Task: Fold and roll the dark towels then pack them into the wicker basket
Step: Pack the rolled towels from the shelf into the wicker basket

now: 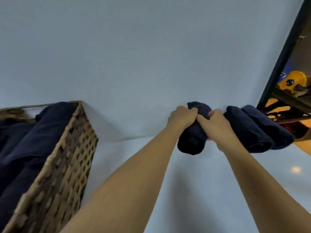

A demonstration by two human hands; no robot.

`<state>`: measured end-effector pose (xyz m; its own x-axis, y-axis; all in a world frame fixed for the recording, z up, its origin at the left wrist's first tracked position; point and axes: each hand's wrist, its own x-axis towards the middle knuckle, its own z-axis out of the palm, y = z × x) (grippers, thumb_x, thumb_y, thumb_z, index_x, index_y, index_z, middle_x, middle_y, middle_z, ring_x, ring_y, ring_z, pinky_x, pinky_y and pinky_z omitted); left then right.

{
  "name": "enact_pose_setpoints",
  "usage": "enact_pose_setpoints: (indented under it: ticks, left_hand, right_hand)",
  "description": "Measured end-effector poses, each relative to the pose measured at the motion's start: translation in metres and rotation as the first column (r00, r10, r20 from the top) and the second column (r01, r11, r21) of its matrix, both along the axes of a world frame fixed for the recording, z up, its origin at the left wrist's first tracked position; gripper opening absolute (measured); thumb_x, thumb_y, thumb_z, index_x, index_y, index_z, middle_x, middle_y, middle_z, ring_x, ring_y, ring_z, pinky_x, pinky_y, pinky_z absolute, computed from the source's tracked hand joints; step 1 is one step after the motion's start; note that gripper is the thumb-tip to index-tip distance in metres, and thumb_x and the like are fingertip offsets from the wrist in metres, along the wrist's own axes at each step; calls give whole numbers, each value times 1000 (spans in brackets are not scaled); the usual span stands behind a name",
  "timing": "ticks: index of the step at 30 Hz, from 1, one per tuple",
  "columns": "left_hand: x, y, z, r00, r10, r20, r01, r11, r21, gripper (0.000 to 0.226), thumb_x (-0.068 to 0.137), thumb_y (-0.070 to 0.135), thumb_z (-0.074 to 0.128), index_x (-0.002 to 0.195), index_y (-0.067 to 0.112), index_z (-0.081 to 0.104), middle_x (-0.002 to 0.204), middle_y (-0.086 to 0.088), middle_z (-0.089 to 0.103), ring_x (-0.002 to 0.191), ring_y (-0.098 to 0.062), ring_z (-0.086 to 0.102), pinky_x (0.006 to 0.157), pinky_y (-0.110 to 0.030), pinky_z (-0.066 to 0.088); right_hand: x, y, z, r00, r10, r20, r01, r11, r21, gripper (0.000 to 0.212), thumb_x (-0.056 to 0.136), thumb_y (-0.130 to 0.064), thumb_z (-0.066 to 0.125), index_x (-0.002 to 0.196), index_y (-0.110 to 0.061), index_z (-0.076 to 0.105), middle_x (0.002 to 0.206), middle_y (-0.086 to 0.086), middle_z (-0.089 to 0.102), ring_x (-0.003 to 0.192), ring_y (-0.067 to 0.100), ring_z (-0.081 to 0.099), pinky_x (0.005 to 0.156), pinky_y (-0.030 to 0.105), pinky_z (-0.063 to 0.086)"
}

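Right of the wicker basket (67, 157), well apart from it, the left hand (182, 117) and right hand (212, 125) together clamp one rolled dark towel (191, 142) over the pale blue desk (134, 64). The left hand wraps the roll's basket-facing side and the right hand its far side, fingers curled tight round it, the two hands touching on top. The roll's long axis runs away from the person, ends poking out either side of the hands. Two finished rolls (249, 130) lie just past the right hand, further from the basket, side by side, touching. The basket holds dark towels (33, 140), loose-looking, one up at the rim. Rolling looks done or nearly. Next is likely a carry leftward to the basket, left hand nearer; loosening the grip risks unwinding.
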<state>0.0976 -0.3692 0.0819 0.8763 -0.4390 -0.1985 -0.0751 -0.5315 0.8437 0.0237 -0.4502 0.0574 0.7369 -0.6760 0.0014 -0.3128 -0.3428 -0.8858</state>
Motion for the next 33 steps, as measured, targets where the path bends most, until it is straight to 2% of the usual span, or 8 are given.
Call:
enact_pose_setpoints:
  ticks: [6,9,12,14,18,23,28,33]
  left_hand:
    - [27,146,93,947,177,269,-174,984,-35,27,91,37,51,98,12,57,104,-10,65,95,-27,64,88,-38,54]
    - [39,224,124,901,292,321,-281,956,-81,22,89,35,52,85,13,56,96,-8,65,91,-26,65,82,-35,54]
    - [52,298,138,848,420,324,-401,907,-126,29,88,33,54,101,7,60,104,-12,65,94,-28,65,85,-37,55]
    - [61,343,139,806,484,339,-473,873,-121,32,90,31,54,107,4,59,105,-12,64,93,-27,63,75,-32,52]
    - [78,407,120,755,507,417,-569,822,32,31,94,33,51,97,3,58,100,-13,62,75,-21,56,55,-27,38]
    - [90,425,64,801,462,380,-532,841,100,38,97,29,50,108,-5,64,111,-24,66,102,-38,62,82,-39,50]
    - [105,415,43,809,422,409,-490,869,72,36,100,24,47,69,8,54,81,-11,60,71,-25,54,54,-29,34]
    - [111,410,25,829,381,409,-486,853,191,37,103,29,41,110,-2,61,110,-19,65,92,-29,58,72,-33,39]
  right_hand:
    - [33,129,81,924,236,301,-265,962,60,43,81,-41,65,108,-19,40,106,2,59,93,22,66,72,45,61]
    - [59,195,111,860,354,368,-393,919,34,48,80,-41,68,112,-18,41,119,6,51,99,21,63,60,34,61]
    - [85,261,125,793,482,372,-516,856,-9,60,78,-47,69,122,-19,40,125,5,47,102,20,61,61,32,61]
    - [100,301,127,746,560,360,-591,806,-28,68,76,-51,68,130,-22,38,128,4,46,102,21,60,64,35,62]
    - [123,361,115,705,677,210,-663,735,-143,81,75,-60,58,146,-29,32,137,6,45,105,26,60,79,43,60]
    - [146,386,83,723,672,-161,-670,625,-400,53,97,-39,42,144,-14,37,142,17,43,111,35,56,85,35,51]
    - [145,388,69,797,566,-210,-578,615,-536,33,102,-28,36,129,-12,47,142,22,37,110,35,53,76,34,37]
    - [140,388,65,780,541,-314,-607,532,-591,33,102,-26,40,130,-13,50,140,16,37,108,34,53,74,35,39]
